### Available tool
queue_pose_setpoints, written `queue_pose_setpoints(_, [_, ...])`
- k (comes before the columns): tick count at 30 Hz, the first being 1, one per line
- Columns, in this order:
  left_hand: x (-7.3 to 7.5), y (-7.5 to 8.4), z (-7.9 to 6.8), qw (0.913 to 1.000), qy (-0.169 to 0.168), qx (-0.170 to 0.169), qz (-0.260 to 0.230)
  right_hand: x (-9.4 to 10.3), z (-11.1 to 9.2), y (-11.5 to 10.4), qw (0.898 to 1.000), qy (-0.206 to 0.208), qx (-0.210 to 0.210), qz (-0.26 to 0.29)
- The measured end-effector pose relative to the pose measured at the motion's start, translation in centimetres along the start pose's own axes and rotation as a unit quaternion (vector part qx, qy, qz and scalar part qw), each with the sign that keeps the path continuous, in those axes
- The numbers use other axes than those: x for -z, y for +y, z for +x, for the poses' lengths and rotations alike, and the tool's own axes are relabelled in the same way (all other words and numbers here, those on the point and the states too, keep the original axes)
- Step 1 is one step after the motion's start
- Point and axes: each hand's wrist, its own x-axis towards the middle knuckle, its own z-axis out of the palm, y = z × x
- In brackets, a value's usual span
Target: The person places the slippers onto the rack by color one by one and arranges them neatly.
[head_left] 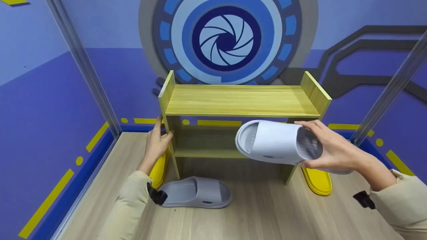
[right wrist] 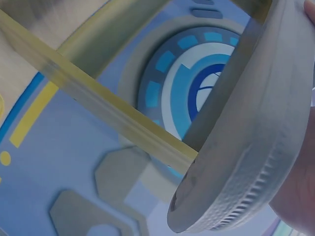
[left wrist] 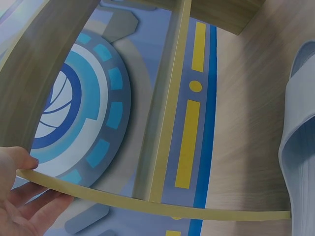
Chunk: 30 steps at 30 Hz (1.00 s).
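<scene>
A light grey slide slipper (head_left: 275,140) is held up in front of the shelf's right half, its toe pointing left. My right hand (head_left: 337,148) grips it at the heel end, thumb below and fingers above. The left hand (head_left: 156,141) holds the left side panel of a small wooden shelf (head_left: 237,100); in the left wrist view, thumb and fingers (left wrist: 42,209) lie on either side of the panel's edge. A second grey slipper (head_left: 211,193) lies on the floor before the shelf, toe to the right. From the right wrist, the held slipper's sole (right wrist: 246,162) shows.
A yellow slipper (head_left: 160,170) is partly hidden behind my left arm, and another yellow slipper (head_left: 317,181) lies right of the shelf. Behind stands a blue wall (head_left: 110,83) with a round emblem. Metal posts (head_left: 83,66) stand at both sides of the wooden floor (head_left: 260,213).
</scene>
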Motion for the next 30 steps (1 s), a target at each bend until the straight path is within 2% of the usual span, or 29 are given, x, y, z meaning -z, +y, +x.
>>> queue_pose_setpoints(5, [0.0, 0.1, 0.0, 0.9999, -0.004, 0.012, 0.004, 0.7, 0.6, -0.2, 1.0, 0.008, 0.01, -0.001])
queue_pose_setpoints(10, [-0.1, 0.0, 0.0, 1.0, 0.003, 0.003, 0.005, 1.1, 1.1, -0.5, 1.0, 0.021, -0.007, -0.003])
queue_pose_setpoints(16, [0.0, 0.0, -0.1, 0.9999, 0.01, -0.002, 0.008, 1.5, 1.9, -0.9, 0.998, 0.045, -0.029, -0.035])
queue_pose_setpoints(20, [-0.1, 0.0, -0.1, 1.0, 0.007, -0.004, 0.005, 1.9, 2.4, -1.2, 0.995, 0.052, -0.071, -0.047])
queue_pose_setpoints(25, [0.0, 0.1, -0.1, 1.0, 0.001, 0.006, 0.007, 2.3, 3.3, -1.4, 0.99, 0.041, -0.129, -0.049])
queue_pose_setpoints(30, [0.0, 0.0, 0.0, 0.9999, -0.007, 0.012, -0.002, 2.7, 4.5, -1.4, 0.986, 0.034, -0.157, -0.047])
